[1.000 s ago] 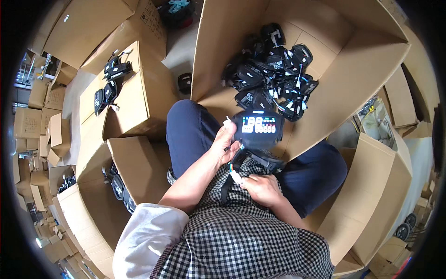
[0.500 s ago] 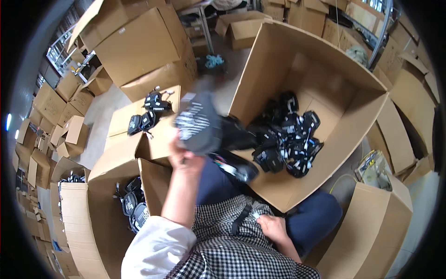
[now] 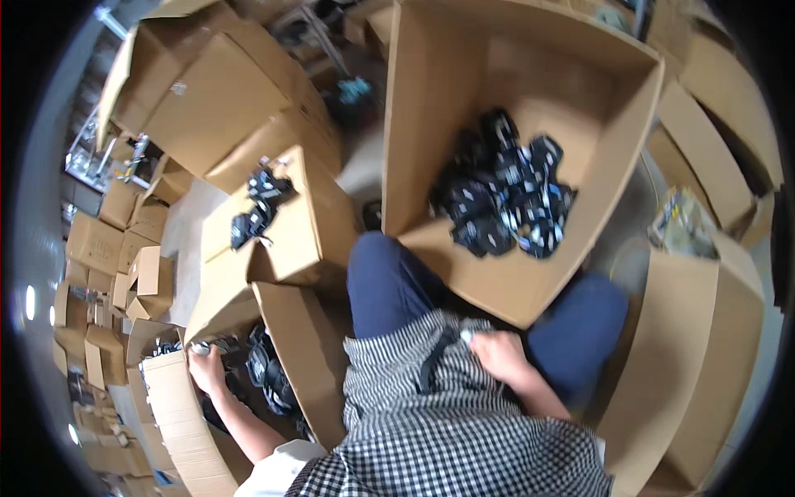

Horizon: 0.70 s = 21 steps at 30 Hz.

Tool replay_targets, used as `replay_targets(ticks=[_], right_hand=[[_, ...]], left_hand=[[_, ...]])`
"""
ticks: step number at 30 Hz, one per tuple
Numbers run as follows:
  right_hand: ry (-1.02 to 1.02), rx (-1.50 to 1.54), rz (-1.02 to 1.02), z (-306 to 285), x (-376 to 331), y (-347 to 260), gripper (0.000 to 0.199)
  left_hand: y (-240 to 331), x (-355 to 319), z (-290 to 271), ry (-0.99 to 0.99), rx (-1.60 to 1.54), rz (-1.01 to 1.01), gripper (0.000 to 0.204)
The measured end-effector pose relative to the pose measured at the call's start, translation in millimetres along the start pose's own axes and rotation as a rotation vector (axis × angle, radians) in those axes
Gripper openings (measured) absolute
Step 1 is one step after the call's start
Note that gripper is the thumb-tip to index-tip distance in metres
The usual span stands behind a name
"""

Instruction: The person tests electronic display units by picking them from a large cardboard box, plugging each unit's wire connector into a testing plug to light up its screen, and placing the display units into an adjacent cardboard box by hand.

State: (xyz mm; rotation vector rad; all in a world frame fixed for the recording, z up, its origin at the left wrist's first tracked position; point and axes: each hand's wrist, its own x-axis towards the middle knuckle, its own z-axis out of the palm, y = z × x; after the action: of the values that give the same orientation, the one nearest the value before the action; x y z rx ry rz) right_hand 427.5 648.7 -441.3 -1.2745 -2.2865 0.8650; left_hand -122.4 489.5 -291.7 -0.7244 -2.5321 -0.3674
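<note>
My left hand [image 3: 207, 369] is down inside the open box at the left, near its outer wall. Its fingers are closed on a black device [image 3: 222, 344], mostly hidden and blurred, with a silvery patch beside the fingertips. More black devices [image 3: 272, 374] with pale markings lie in that same box. My right hand [image 3: 500, 356] rests on the checked apron in my lap. Its fingers are curled around a small white thing [image 3: 467, 336], too small to name. In the large open carton [image 3: 517, 300] ahead lies a heap of black devices [image 3: 509, 195] with white labels and leads.
A few black devices [image 3: 263, 203] sit on a closed carton [image 3: 298, 240] ahead left. Stacked cartons [image 3: 224, 99] stand behind it. At right is an open box [image 3: 658, 331] with a clear plastic bag [image 3: 683, 224] at its far end. Behind the left box, another carton holds dark parts.
My left hand has swung down and left from above my lap, carrying a black device into the left box. My right hand stays in my lap. The view has shifted.
</note>
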Motion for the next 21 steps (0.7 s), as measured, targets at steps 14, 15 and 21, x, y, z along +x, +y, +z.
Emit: replay_targets(ticks=[14, 15, 21], right_hand=[[0.014, 0.140, 0.081, 0.2, 4.7, 9.6, 0.021], [0.010, 0.149, 0.105, -0.4, -0.1, 1.4, 0.020], [0.002, 0.157, 0.227, 8.2, -28.2, 15.2, 0.025]], left_hand=[[182.5, 10.2, -38.2, -0.283, -0.629, 0.427, 0.051], [227.1, -1.9, -68.1, -0.401, -0.928, 0.533, 0.047], [383.3, -70.8, -170.1, -0.701, -2.114, 1.497, 0.019]])
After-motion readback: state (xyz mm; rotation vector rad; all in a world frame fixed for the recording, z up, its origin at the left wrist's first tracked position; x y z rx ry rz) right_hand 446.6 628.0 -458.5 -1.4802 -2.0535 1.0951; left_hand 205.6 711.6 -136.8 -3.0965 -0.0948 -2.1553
